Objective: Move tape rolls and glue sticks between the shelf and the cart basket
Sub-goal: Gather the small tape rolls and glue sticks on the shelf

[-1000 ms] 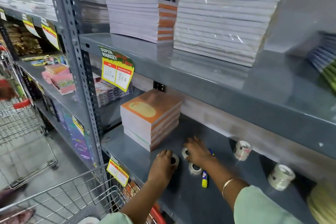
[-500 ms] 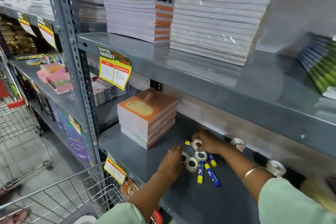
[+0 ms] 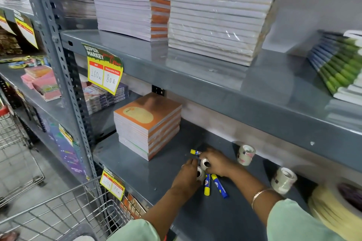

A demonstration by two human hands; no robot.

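Note:
On the lower grey shelf (image 3: 156,174) both my hands gather small white tape rolls. My left hand (image 3: 187,175) curls around one tape roll (image 3: 200,173). My right hand (image 3: 216,162) grips another tape roll (image 3: 205,163) just behind it. Two blue-and-yellow glue sticks (image 3: 214,185) lie on the shelf under my right wrist. A third glue stick (image 3: 195,152) pokes out behind my right hand. Two more tape rolls stand further right, one (image 3: 245,154) near the back and one (image 3: 283,180) beside a large yellow roll.
A stack of orange notebooks (image 3: 148,123) sits left of my hands. The upper shelf holds wrapped paper stacks (image 3: 219,23) and green-spined books (image 3: 340,64). The wire cart basket (image 3: 58,211) is at lower left, below the shelf's price tag (image 3: 112,184). Large yellow tape (image 3: 337,207) lies at right.
Both hands have closed in on the tape rolls, pushing them together. The glue sticks stay on the shelf. The camera has tilted slightly.

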